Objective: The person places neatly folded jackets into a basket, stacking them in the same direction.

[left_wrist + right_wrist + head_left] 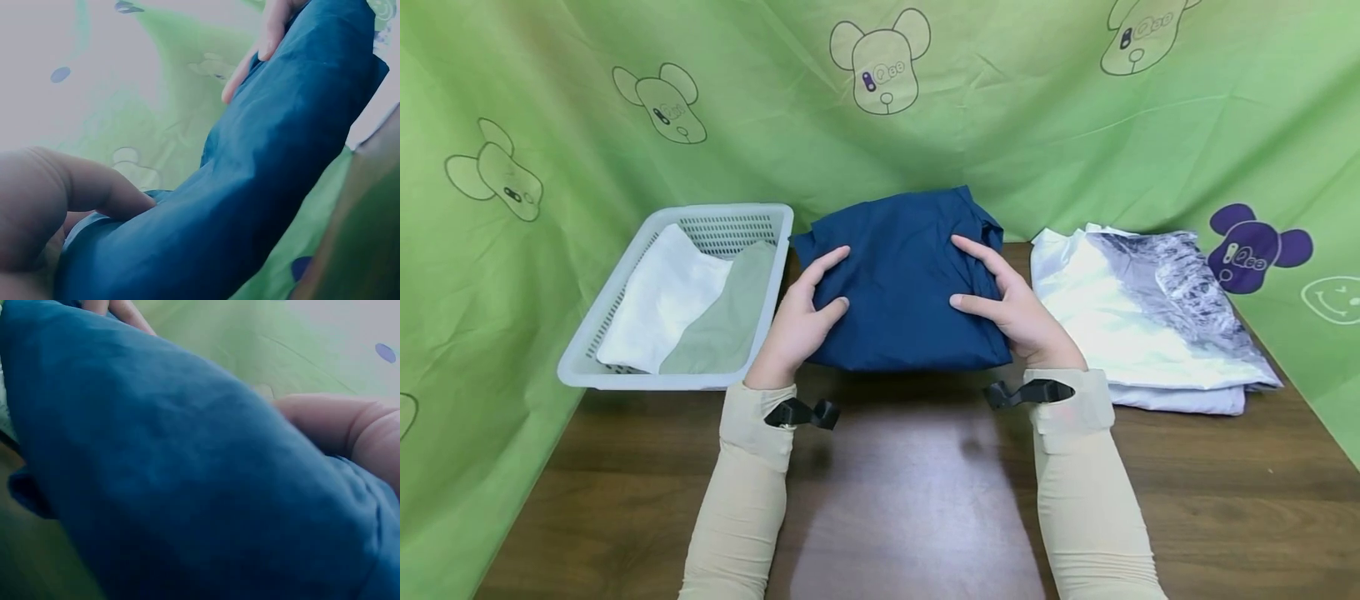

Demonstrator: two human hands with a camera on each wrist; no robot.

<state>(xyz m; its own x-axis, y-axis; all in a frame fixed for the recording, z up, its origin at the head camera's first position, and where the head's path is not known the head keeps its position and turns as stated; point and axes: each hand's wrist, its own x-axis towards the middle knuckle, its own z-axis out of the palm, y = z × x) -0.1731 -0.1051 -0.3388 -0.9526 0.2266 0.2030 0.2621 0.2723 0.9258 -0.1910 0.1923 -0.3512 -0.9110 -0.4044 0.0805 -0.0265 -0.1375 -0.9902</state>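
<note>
A folded navy blue garment (906,287) is held between both hands in the middle of the head view, its front edge raised above the table. My left hand (797,325) grips its left side, with thumb and index finger on top and the other fingers hidden under the cloth. On the opposite side my right hand (1018,312) grips it the same way. The left wrist view shows the garment (262,162) as a thick, rounded fold. In the right wrist view the cloth (187,456) fills most of the picture, with a loose bit hanging at the left.
At the left stands a light grey plastic basket (658,382) holding a folded white cloth (662,292) and a sage green one (722,321). A folded white and grey garment pile (1150,308) lies at the right on the brown wooden table (910,500). A green curtain (1000,125) hangs behind.
</note>
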